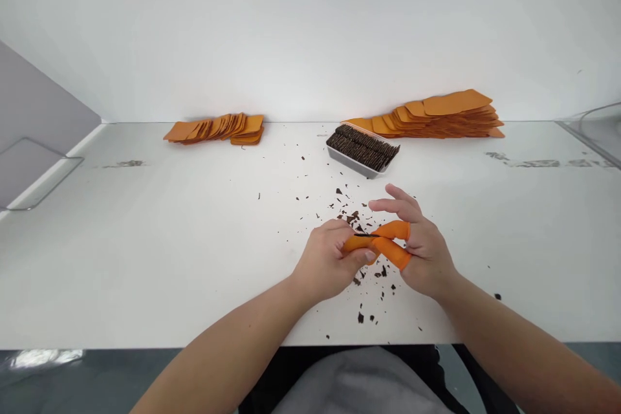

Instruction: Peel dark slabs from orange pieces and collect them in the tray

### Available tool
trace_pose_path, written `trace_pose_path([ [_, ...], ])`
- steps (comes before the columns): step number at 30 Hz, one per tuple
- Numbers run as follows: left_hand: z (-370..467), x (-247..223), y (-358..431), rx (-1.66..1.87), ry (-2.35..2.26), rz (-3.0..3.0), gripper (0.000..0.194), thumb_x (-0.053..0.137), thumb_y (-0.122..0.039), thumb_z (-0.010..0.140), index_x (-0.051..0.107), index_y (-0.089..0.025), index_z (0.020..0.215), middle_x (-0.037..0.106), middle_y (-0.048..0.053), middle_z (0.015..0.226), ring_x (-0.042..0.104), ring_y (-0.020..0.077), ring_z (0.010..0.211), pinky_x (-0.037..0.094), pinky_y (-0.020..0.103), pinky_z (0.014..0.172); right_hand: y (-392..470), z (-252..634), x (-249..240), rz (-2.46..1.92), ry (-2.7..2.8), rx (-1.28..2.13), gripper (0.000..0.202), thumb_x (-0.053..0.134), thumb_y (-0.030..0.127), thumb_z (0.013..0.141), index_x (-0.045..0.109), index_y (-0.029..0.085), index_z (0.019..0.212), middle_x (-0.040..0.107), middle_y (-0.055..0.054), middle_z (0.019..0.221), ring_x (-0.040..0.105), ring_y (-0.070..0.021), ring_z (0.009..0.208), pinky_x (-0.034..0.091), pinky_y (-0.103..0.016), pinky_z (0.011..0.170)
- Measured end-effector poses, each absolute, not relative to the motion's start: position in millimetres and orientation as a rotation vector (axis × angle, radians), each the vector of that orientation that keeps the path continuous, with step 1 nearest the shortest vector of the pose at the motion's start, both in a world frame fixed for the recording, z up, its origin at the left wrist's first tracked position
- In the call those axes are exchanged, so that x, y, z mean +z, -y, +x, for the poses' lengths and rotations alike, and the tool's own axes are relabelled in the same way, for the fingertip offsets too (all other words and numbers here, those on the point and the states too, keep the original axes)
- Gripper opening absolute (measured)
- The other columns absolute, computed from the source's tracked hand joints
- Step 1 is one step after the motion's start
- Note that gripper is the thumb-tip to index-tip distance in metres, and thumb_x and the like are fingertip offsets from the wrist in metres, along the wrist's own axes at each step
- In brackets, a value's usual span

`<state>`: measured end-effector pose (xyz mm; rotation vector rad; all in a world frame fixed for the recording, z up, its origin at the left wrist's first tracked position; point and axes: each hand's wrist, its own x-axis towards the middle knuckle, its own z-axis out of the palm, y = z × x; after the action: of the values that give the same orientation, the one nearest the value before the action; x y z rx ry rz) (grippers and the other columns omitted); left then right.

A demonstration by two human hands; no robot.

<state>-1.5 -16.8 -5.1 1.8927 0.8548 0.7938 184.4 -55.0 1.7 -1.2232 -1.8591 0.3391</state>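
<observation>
My left hand [330, 260] is closed round a small orange paper envelope [356, 243], its thumb along the near side. Orange covers sit on the thumb and index finger of my right hand [424, 246]. Those two covered fingertips meet at the envelope's right end and pinch a thin dark sheet [366, 235], seen nearly edge-on at the envelope's upper edge. How far the sheet reaches inside is hidden. The other fingers of my right hand stretch out, away from the envelope. Dark flakes [360, 318] lie scattered on the table under and around both hands.
Beyond my hands stands a clear plastic tray [353, 162] packed with rows of thin dark brown sheets [363, 147]. A tall fanned pile of orange envelopes [451, 113] lies behind it to the right, a lower pile [213, 129] at the back left. Wire frames [43, 187] flank the white table [145, 259].
</observation>
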Motion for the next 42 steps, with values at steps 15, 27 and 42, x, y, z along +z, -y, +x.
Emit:
trace_pose_path([
  [15,-4.3,-6.0,12.7,0.724,-0.854,1.919,0.023,0.055,-0.027,0.089,0.064,-0.017,0.070,0.050,0.000,0.065,0.049,0.0142,0.063,0.041,0.028,0.061,52.0,189.2,-0.1,-1.265,1.836,0.389,0.014,0.058,0.023,0.090,0.071,0.027,0.088,0.064,-0.003,0.119,0.041,-0.0293,0.134,0.044,-0.053,0.104],
  [27,-3.4,-3.5,12.5,0.658,-0.876,1.902,0.025,0.056,-0.029,0.088,0.060,-0.017,0.067,0.049,-0.001,0.066,0.047,0.0128,0.062,0.041,0.027,0.060,52.9,187.3,1.5,-1.267,1.764,0.407,0.020,0.055,0.024,0.092,0.071,0.026,0.080,0.066,-0.003,0.118,0.037,-0.0288,0.137,0.046,-0.051,0.104],
  [42,-4.3,-4.2,12.9,0.614,-0.868,1.786,0.031,0.057,-0.036,0.086,0.051,-0.017,0.063,0.047,0.000,0.070,0.044,0.0122,0.062,0.041,0.026,0.058,52.2,186.3,0.3,-1.275,1.643,0.509,0.024,0.053,0.028,0.093,0.071,0.026,0.077,0.071,-0.002,0.102,0.047,-0.0284,0.131,0.052,-0.051,0.096],
])
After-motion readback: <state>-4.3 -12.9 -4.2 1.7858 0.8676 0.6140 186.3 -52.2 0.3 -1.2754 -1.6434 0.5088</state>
